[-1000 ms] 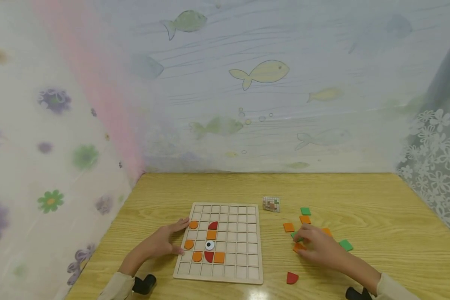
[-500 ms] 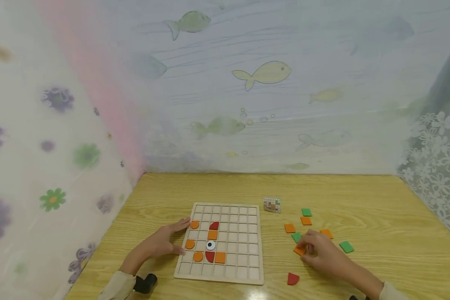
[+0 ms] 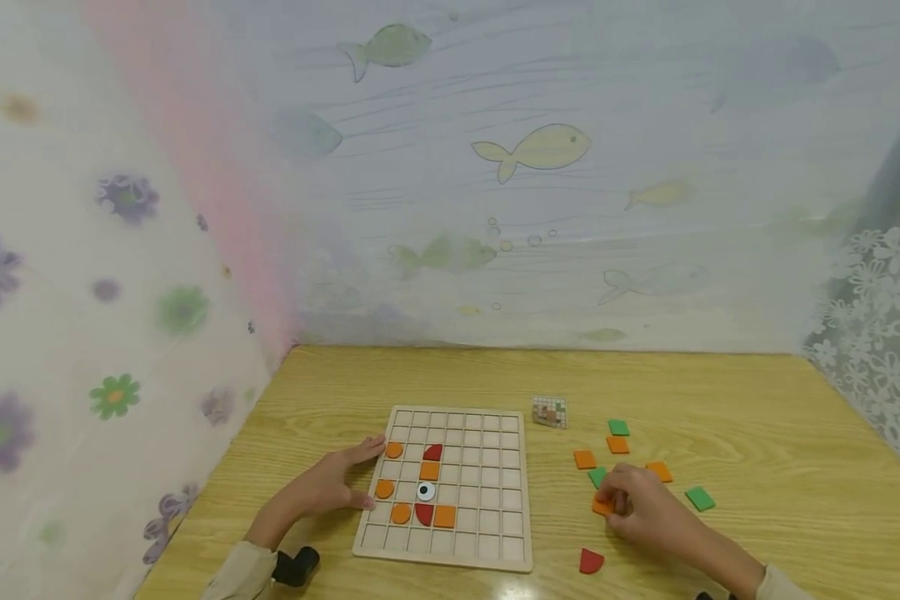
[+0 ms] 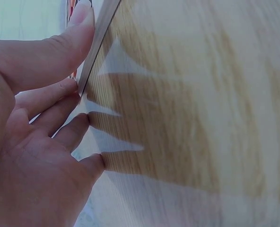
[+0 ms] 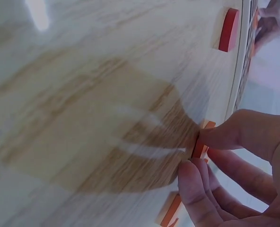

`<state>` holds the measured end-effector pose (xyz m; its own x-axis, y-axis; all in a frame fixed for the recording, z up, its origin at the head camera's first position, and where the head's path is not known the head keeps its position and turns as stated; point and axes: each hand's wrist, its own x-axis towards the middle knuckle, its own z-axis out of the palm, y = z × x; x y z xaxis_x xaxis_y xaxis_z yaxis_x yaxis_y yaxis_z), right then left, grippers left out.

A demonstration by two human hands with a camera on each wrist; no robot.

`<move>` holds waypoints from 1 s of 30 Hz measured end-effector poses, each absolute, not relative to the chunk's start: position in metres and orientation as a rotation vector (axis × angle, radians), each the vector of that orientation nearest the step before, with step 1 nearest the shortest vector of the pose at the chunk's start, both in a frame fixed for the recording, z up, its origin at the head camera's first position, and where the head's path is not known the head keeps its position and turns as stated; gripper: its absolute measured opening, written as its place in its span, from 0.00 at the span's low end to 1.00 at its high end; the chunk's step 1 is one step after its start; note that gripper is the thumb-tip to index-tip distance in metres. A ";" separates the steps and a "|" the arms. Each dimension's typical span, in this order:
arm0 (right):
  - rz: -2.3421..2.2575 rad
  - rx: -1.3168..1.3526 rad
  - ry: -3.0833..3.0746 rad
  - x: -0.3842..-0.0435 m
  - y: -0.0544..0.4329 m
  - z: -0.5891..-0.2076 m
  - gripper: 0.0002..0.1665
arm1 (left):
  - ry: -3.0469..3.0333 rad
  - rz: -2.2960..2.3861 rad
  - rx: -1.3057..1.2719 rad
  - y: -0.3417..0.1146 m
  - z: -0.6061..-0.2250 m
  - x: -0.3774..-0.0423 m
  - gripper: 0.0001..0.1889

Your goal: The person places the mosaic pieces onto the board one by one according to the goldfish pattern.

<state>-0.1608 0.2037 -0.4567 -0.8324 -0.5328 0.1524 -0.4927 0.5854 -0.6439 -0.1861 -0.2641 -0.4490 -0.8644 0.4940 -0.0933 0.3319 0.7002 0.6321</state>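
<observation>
A wooden grid board (image 3: pixel 471 479) lies on the table, bearing orange discs (image 3: pixel 385 489), orange squares (image 3: pixel 444 517), red quarter-circle tiles (image 3: pixel 423 514) and a white eye piece (image 3: pixel 425 491). My left hand (image 3: pixel 326 483) rests at the board's left edge, fingers spread and thumb on the rim; the left wrist view shows the fingertips (image 4: pixel 96 161) down by the table. To the board's right, my right hand (image 3: pixel 648 510) pinches an orange square tile (image 3: pixel 602 506) between thumb and fingers, low at the table. In the right wrist view the thumb (image 5: pixel 220 137) covers part of this tile.
Around the right hand lie green squares (image 3: pixel 699 498) and loose orange squares (image 3: pixel 584 459). A red quarter-circle tile (image 3: pixel 591 561) sits nearer the front. A small pattern card (image 3: pixel 550 412) lies beyond the board's right corner. A fish-printed curtain (image 3: pixel 450 275) closes off the table's back.
My right hand has drawn back slightly from the green tile to the orange square, its fingers closing at that tile's edge. The left hand stays at the board. The view has shifted a little.
</observation>
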 end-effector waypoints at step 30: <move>-1.166 -1.220 2.726 -0.167 0.158 -0.448 0.16 | 2.634 0.939 0.655 -0.264 -0.449 -0.187 0.46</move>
<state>-0.1666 0.1581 -0.4480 -0.7088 -0.6229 0.3311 -0.6697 0.4466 -0.5933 -0.1870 -0.2640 -0.4488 -0.8618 0.4977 -0.0980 0.3236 0.6881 0.6494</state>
